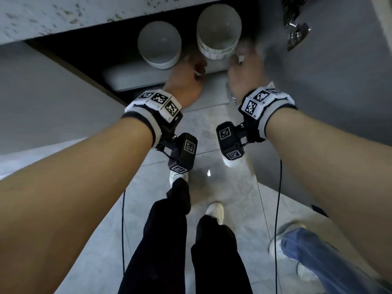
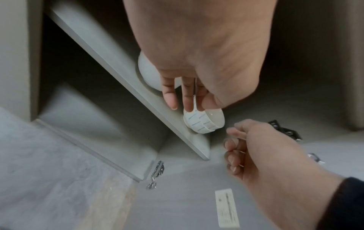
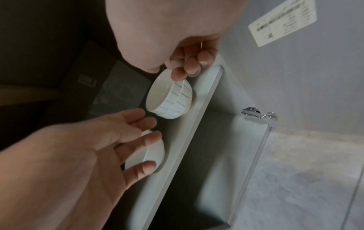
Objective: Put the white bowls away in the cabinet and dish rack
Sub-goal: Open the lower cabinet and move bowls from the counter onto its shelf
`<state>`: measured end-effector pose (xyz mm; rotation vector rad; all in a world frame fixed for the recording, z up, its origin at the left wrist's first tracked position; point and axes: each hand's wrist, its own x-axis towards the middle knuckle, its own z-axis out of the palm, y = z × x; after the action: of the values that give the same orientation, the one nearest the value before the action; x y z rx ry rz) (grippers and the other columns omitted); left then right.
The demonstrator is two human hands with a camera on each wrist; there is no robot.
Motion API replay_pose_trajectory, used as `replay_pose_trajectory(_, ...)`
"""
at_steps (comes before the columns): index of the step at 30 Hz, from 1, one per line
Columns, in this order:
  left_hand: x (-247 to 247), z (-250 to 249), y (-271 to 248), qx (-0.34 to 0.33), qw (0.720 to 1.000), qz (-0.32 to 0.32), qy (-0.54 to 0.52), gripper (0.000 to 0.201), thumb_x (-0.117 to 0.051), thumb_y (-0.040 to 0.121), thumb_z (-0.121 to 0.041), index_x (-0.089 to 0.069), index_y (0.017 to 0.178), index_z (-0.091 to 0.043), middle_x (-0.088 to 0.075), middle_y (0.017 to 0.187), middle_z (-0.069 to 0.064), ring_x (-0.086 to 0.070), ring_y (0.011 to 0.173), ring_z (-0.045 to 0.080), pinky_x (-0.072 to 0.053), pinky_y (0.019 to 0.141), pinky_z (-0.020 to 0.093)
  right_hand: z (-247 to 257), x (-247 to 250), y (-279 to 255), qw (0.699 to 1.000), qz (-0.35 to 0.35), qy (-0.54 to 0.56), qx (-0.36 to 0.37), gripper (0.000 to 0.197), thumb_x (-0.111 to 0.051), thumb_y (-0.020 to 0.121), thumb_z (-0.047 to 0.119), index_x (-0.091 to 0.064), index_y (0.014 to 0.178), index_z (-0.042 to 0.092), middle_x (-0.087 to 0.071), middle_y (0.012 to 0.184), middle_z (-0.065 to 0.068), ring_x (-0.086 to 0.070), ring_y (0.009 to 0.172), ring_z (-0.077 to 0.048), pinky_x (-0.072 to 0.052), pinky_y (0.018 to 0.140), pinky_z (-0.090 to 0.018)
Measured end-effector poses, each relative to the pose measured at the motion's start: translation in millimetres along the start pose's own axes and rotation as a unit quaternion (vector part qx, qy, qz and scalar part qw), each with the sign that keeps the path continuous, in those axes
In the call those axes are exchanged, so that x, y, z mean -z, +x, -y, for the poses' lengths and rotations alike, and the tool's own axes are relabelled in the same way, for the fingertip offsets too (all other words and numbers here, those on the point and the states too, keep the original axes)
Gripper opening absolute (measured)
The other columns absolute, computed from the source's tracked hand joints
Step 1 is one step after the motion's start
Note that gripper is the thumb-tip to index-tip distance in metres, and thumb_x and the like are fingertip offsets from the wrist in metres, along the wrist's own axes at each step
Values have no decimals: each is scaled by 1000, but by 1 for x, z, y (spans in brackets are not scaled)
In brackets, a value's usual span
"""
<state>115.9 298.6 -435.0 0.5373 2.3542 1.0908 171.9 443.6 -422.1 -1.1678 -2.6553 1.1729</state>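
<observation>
Inside the open lower cabinet, a plain white bowl (image 1: 159, 45) and a stack of white bowls with blue stripes (image 1: 218, 32) stand side by side on the shelf (image 1: 131, 77). My left hand (image 1: 197, 68) reaches in between them with straight fingers; in the left wrist view its fingertips (image 2: 174, 102) hang just above the striped stack (image 2: 204, 121), with the plain bowl (image 2: 149, 73) behind. My right hand (image 1: 239, 58), blurred, sits just right of the stack with loosely curled fingers (image 3: 189, 68) and holds nothing. The right wrist view shows the striped stack (image 3: 169, 99) and plain bowl (image 3: 153, 154).
The cabinet door stands open on the right, with metal hinges (image 1: 297, 37) and a white label (image 3: 283, 21). A speckled countertop (image 1: 63, 13) overhangs the cabinet. Another person's jeans leg and shoe (image 1: 307, 249) are on the tiled floor at my right.
</observation>
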Motion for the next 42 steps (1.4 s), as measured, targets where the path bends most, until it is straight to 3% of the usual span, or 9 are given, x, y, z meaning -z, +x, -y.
replay_pose_trajectory(4, 19, -31, -52, 0, 999, 29, 14, 35, -46, 85, -3, -57, 117, -12, -64, 109, 2, -59, 89, 13, -43, 74, 13, 13, 20, -58, 998, 35, 20, 46, 29, -46, 92, 32, -67, 107, 21, -72, 107, -6, -66, 98, -28, -53, 88, -40)
replay_pose_trajectory(8, 54, -72, -108, -15, 999, 14, 38, 35, -46, 86, -4, -60, 117, -15, -65, 108, -5, -59, 95, 10, -42, 84, 16, 39, 54, -118, 993, 71, 69, 72, 34, -44, 85, 34, -67, 105, 21, -72, 95, -1, -67, 92, -27, -54, 85, -46)
replay_pose_trajectory(11, 87, -103, -151, -27, 997, -3, 69, 37, -43, 85, -14, -61, 116, -24, -64, 104, -13, -62, 100, 11, -50, 93, 30, 65, 89, -155, 985, 97, 107, 95, 32, -45, 86, 28, -67, 107, 19, -65, 90, 5, -66, 91, -26, -54, 86, -47)
replay_pose_trajectory(15, 132, -145, -202, -40, 994, -25, 97, 40, -41, 85, -15, -60, 118, -26, -67, 113, -8, -62, 103, 13, -51, 94, 36, 106, 135, -189, 977, 98, 129, 136, 28, -48, 90, 20, -66, 112, 19, -67, 98, 7, -65, 93, -15, -54, 89, -36)
replay_pose_trajectory(20, 190, -184, -235, -37, 992, -78, 91, 37, -41, 87, -9, -62, 115, -21, -66, 111, -7, -61, 102, 10, -50, 93, 30, 172, 171, -206, 964, 94, 129, 213, 24, -49, 94, 16, -66, 111, 16, -64, 96, 9, -59, 77, -3, -50, 74, -21)
replay_pose_trajectory(24, 237, -195, -233, -27, 989, -134, 64, 33, -45, 88, -7, -62, 112, -19, -66, 108, -6, -61, 96, 10, -50, 87, 25, 227, 180, -205, 954, 99, 125, 254, 24, -48, 94, 16, -66, 110, 16, -65, 96, 7, -63, 81, -13, -53, 74, -26)
replay_pose_trajectory(31, 326, -184, -205, -2, 976, -208, 65, 32, -47, 87, -11, -63, 112, -23, -66, 107, -12, -61, 95, 11, -52, 89, 35, 325, 160, -184, 949, 137, 78, 275, 26, -48, 90, 23, -66, 108, 20, -68, 94, 2, -67, 81, -20, -59, 78, -45)
replay_pose_trajectory(37, 403, -145, -153, 46, 965, -252, 55, 27, -49, 91, -13, -64, 112, -21, -67, 110, -5, -61, 87, 14, -54, 84, 36, 388, 119, -139, 964, 153, 27, 216, 26, -49, 89, 25, -66, 108, 21, -68, 97, 4, -68, 83, -22, -59, 81, -48)
replay_pose_trajectory(42, 449, -113, -99, 124, 955, -253, 97, 28, -52, 93, -27, -60, 119, -19, -68, 110, -2, -64, 96, 21, -53, 85, 38, 414, 91, -100, 974, 151, -46, 165, 27, -50, 91, 29, -62, 114, 23, -65, 103, 5, -65, 91, -22, -55, 85, -39)
